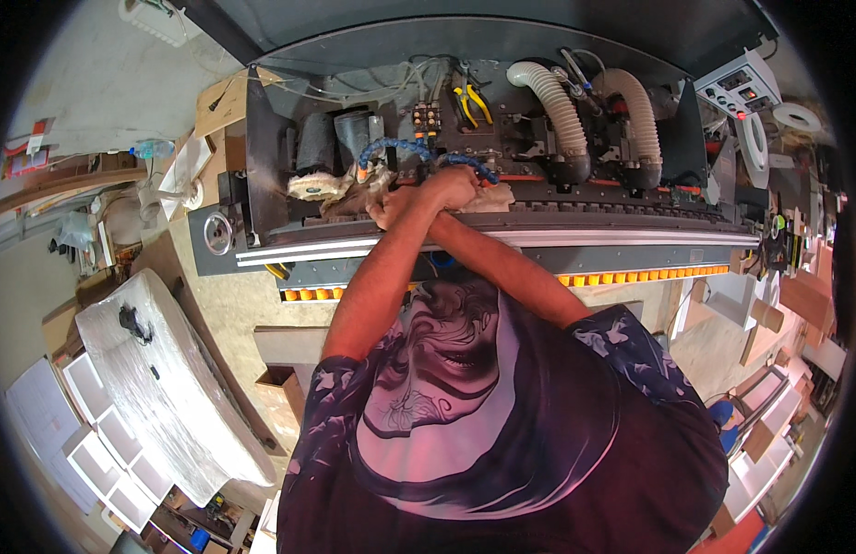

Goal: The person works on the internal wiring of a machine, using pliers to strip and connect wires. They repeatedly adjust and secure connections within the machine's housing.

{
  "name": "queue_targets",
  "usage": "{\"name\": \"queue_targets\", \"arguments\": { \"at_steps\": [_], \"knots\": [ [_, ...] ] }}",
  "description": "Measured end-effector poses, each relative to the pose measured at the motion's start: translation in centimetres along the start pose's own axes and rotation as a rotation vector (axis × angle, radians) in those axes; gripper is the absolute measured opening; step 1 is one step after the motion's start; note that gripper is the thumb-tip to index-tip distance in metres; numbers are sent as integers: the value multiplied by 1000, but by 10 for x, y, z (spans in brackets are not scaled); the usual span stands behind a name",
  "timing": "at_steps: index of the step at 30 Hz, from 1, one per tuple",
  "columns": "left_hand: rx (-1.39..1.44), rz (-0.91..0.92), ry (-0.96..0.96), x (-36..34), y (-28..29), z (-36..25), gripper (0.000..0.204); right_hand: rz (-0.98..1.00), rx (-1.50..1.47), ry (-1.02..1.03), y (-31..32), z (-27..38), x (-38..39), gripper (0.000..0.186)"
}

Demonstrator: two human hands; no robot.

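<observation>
Workshop's pretty crammed: bare floor (220, 314), a plastic-wrapped bundle (169, 388) off to the left, and a long dark machine (649, 257) with its guts exposed. Both hands are down in its bay, forearms crossed, left hand (455, 187) reaching right and right hand (394, 209) tucked under to the left. What looks like a pale rag (498, 198) sits just right of the left hand, below the blue hose (391, 145). Fingers look curled on the left, but I can't tell what either set is pinching, if anything.

Tips for working in there: I'd uncross the arms if the angle allows, since you'd see better and push straighter. Mind that hose, don't lean on it. Watch the rag doesn't snag, and maybe shift the yellow pliers (472, 102) out of the bay.
</observation>
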State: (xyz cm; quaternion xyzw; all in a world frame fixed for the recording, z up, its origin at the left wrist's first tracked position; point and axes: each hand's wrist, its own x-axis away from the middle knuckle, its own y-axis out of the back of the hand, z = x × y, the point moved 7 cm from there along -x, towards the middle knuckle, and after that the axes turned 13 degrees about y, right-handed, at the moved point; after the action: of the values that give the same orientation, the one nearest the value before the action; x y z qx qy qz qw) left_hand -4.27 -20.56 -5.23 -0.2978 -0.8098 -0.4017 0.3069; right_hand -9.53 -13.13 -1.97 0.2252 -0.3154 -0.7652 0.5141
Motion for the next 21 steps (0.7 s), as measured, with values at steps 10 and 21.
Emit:
{"name": "queue_targets", "arguments": {
  "at_steps": [10, 21],
  "knots": [
    [-114, 143, 110, 12, 10, -1, 38, 250, -39, -153, -34, -20, -6, 63],
    [89, 21, 22, 14, 13, 2, 35, 274, 51, -75, -35, -17, -10, 51]
  ]
}}
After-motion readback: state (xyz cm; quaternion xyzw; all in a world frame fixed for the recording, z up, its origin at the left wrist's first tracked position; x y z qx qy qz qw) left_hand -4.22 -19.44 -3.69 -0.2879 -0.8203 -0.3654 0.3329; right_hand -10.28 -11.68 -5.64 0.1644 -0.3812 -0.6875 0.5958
